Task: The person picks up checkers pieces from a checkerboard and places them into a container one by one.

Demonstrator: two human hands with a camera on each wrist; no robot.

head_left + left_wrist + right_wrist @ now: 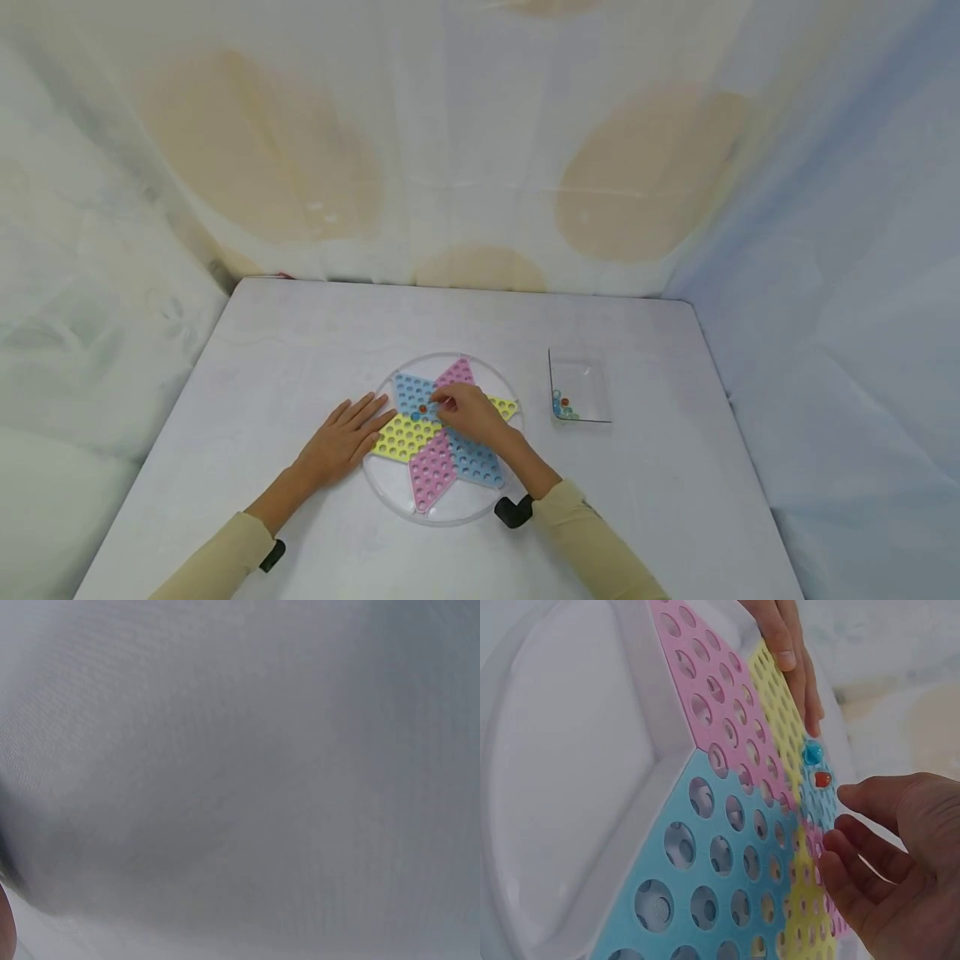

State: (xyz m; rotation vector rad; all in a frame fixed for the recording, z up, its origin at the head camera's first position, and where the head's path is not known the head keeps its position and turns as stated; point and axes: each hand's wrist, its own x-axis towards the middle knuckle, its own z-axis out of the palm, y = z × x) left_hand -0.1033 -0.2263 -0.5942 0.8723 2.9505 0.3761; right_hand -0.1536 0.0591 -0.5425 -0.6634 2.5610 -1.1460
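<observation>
A star-shaped Chinese checkers board (pixel 432 472) with pink, yellow and blue holed sections lies in a round clear tray. My left hand (pixel 341 442) rests flat at its left edge, fingers spread toward the yellow section. Over the upper blue section hovers my right hand (pixel 471 414). Its thumb and fingers are bent but parted in the right wrist view, and I see nothing between them. A blue marble (pixel 813 752) and an orange marble (pixel 823 779) sit in holes close to those fingertips. The left wrist view shows mostly blurred pale fabric.
To the right of the board stands a clear square box (pixel 587 383) with several blue, green and orange marbles gathered in its near left corner. A white cloth covers the table (pixel 660 492). Fabric curtains (pixel 465 167) rise behind it and at both sides.
</observation>
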